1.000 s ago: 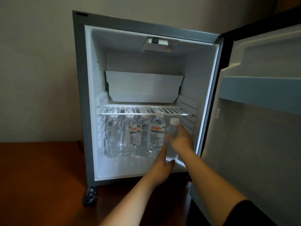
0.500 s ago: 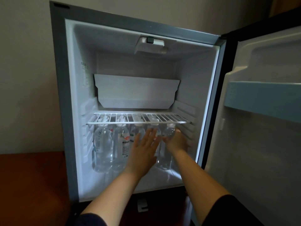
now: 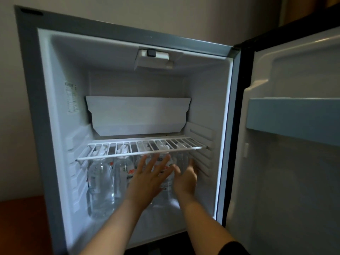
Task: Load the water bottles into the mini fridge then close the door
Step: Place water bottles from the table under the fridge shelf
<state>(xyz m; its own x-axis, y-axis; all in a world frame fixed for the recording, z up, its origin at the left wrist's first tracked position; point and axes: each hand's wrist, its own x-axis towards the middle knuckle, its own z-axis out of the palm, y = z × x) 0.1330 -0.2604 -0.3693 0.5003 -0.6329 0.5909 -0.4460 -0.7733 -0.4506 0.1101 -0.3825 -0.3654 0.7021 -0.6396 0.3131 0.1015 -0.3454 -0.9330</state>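
Left grip was wide, fingers straight and spread, holding nothing; right grip just beside it, also wide, palm turned toward the left one, holding nothing; bottles stood upright in a row on the fridge floor, right behind both grips and running off to the left of the left grip; couldn't tell if either grip touched them; shelf just above both grips; door hung open right of the right grip; desk low left.
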